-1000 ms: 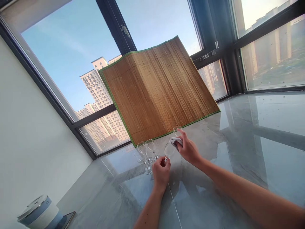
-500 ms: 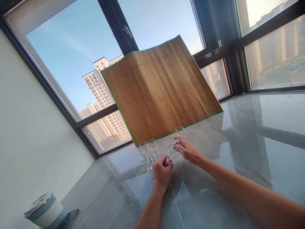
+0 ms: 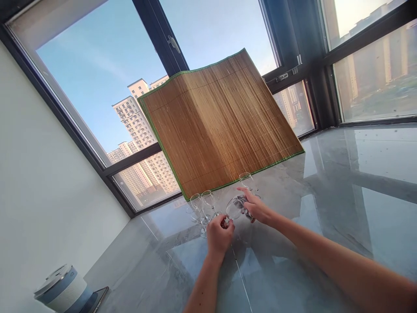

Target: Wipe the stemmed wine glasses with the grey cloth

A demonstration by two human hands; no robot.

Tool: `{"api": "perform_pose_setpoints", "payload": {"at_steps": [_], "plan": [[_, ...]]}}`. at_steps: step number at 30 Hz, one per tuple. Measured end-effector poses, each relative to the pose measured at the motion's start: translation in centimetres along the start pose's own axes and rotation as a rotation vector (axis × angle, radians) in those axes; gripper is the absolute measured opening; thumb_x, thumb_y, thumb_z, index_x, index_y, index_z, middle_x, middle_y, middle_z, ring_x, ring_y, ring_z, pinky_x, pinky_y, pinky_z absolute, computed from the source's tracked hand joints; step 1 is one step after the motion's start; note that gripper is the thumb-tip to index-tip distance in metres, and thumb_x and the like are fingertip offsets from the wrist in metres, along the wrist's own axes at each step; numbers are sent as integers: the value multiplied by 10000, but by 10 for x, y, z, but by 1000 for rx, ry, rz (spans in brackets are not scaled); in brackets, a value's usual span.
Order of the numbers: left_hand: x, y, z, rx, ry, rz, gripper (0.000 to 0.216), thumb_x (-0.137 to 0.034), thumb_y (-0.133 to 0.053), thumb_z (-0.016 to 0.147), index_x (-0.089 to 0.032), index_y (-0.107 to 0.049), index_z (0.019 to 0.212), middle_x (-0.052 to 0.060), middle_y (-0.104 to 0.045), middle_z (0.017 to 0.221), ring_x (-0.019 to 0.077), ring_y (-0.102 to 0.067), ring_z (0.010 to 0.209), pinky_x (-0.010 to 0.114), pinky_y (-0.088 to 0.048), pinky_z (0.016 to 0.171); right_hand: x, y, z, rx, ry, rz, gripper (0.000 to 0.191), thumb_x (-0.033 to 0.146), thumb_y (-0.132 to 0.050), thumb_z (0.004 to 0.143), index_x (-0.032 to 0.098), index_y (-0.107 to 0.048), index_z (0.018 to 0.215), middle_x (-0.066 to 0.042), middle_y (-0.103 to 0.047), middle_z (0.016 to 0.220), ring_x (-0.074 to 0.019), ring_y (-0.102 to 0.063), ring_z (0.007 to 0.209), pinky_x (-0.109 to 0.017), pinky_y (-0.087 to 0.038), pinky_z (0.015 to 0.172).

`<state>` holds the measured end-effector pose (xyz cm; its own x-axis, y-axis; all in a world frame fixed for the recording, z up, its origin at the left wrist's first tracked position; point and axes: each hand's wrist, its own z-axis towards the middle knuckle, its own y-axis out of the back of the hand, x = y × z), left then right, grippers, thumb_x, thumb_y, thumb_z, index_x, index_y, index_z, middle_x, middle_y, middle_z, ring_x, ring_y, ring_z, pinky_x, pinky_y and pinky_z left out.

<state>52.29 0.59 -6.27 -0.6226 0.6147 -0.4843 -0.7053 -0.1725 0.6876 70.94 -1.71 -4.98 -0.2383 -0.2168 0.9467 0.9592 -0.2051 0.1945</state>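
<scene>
My left hand [image 3: 220,234] is closed on the stem end of a clear stemmed glass [image 3: 233,209], which is tilted with its bowl toward the right. A crumpled grey cloth [image 3: 245,208] is in my right hand [image 3: 258,208], pressed at the right side of the bowl, with the index finger stretched out above it. Just left of my left hand stand several more stemmed glasses [image 3: 207,200], upright and close together. Another clear glass [image 3: 246,181] stands behind my right hand, its lower part partly hidden.
A bamboo mat [image 3: 218,121] with green edging leans against the window behind the glasses. At the lower left, a blue and white lidded cup [image 3: 63,289] stands by a dark flat object [image 3: 97,300]. The glossy grey stone surface [image 3: 319,217] reflects the windows.
The held glass and my left hand have shifted slightly left. The cloth in my right hand shows more now, as that hand has turned a little around the bowl.
</scene>
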Motion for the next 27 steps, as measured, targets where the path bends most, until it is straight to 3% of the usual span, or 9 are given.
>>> {"api": "perform_pose_setpoints", "payload": {"at_steps": [3, 7, 12, 20, 27], "plan": [[1, 2, 1, 38, -19, -28, 212, -297, -561, 784, -195, -594, 602, -41, -444, 508, 109, -382, 500, 251, -227, 538, 6, 1, -1, -13, -69, 116, 612, 195, -365, 740, 245, -344, 1350, 17, -546, 738, -119, -533, 488, -170, -296, 340], [1, 3, 0, 68, -14, -73, 225, -302, -560, 773, -191, -569, 577, -43, -422, 493, 104, -349, 492, 255, -216, 536, 10, 2, 0, -3, -95, 148, 527, 197, -359, 733, 203, -434, 1255, 33, -526, 640, -117, -480, 429, -207, -346, 375], [1, 2, -1, 91, -10, -77, 228, -305, -570, 763, -185, -551, 570, -40, -428, 507, 102, -356, 508, 257, -212, 536, 2, 4, 3, -4, -31, 64, 449, 206, -384, 706, 183, -543, 1126, 37, -493, 580, -133, -459, 468, -236, -364, 440], [2, -2, -2, 90, 3, -122, 206, -277, -563, 766, -182, -528, 587, -46, -422, 528, 96, -352, 522, 247, -215, 530, 1, 7, 3, -12, 37, 97, 408, 213, -418, 676, 176, -591, 1044, -16, -612, 722, -170, -547, 671, -270, -409, 593], [3, -5, -2, 92, 15, -148, 205, -302, -558, 791, -181, -552, 626, -48, -431, 540, 97, -360, 526, 242, -234, 530, 1, 5, 4, -48, 24, 183, 384, 214, -435, 688, 179, -555, 1051, 0, -595, 686, -159, -534, 629, -266, -411, 582]]}}
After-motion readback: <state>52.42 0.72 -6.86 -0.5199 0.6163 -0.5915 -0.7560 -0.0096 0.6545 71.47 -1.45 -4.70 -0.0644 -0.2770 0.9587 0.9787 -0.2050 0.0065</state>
